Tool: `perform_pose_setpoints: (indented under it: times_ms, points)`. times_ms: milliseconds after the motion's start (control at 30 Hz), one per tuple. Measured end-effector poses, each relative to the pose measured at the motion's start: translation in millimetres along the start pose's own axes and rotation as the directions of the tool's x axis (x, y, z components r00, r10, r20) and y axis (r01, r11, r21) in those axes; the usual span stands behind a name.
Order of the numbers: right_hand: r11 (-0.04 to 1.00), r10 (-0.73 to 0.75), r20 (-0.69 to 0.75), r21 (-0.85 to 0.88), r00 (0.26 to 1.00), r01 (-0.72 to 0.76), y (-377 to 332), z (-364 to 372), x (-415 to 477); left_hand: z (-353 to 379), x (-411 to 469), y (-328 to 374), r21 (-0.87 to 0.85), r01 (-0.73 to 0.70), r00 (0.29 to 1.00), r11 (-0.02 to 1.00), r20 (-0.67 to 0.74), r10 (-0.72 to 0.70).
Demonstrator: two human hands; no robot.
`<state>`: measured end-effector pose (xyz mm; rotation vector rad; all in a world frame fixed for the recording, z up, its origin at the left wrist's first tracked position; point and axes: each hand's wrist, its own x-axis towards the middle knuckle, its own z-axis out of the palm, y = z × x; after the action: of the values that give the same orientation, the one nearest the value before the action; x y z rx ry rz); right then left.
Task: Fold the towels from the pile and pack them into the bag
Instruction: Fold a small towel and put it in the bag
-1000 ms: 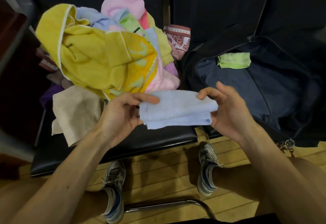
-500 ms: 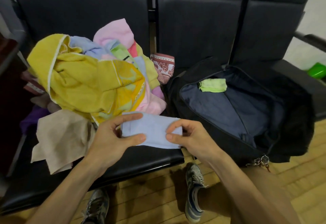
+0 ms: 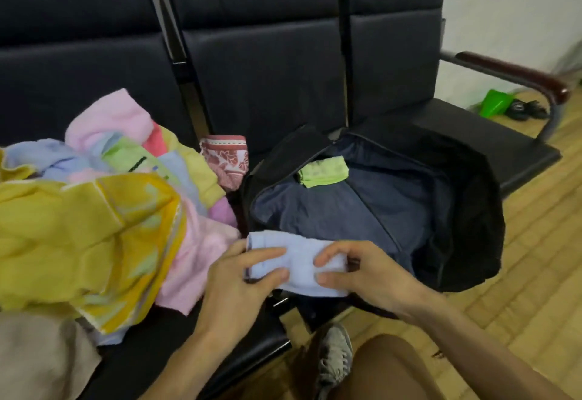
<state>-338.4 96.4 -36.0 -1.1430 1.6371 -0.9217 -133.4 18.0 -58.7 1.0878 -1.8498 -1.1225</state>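
A small folded light-blue towel is held between both hands at the near rim of the open black bag. My left hand pinches its left end, thumb on top. My right hand grips its right end. The bag lies open on the middle seat, showing a blue-grey lining with one folded green towel at its far side. The pile of towels, with a large yellow one on top and pink and pale-blue ones around it, covers the left seat.
A row of black padded chairs carries everything. A beige cloth lies at the lower left, a red patterned cloth between pile and bag. An armrest ends the row at right. Wooden floor, my knee and shoe are below.
The blue towel has been folded smaller and carried right, from in front of the pile to the bag's near rim. The view has swung right and up.
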Motion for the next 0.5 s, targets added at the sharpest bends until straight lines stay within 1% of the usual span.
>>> perform_pose_setpoints:
  times_ms: [100,167,233,300,367,433,500]
  points:
    - [0.999,0.020,-0.154,-0.038,0.988,-0.026,13.2,-44.3,33.5,42.0,52.5,6.9,0.133,-0.097,0.994,0.986,0.064,0.089]
    - [0.995,0.038,-0.210,-0.081,0.977,-0.057,22.9,-70.8,63.8,68.1,86.3,1.7,0.208,-0.090,0.993,0.974,0.097,0.071]
    - [0.985,0.036,-0.258,-0.153,0.965,-0.078,35.1,-92.3,100.7,93.8,121.1,-5.0,0.294,-0.065,0.989,0.954,0.144,0.023]
    - [0.968,0.003,-0.299,-0.238,0.954,-0.077,44.3,-106.6,138.4,114.7,154.8,-12.0,0.340,-0.048,0.986,0.939,0.166,-0.009]
    - [0.954,-0.058,-0.331,-0.296,0.942,-0.046,49.3,-116.7,174.5,131.2,185.2,-21.4,0.380,-0.051,0.986,0.924,0.168,-0.015]
    - [0.943,-0.108,-0.351,-0.333,0.930,-0.017,51.3,-123.5,205.0,144.0,216.1,-34.8,0.433,-0.090,0.985,0.897,0.172,0.016]
    - [0.938,-0.128,-0.375,-0.347,0.918,-0.011,54.7,-127.7,228.9,149.8,240.6,-41.0,0.485,-0.074,0.989,0.872,0.145,0.003]
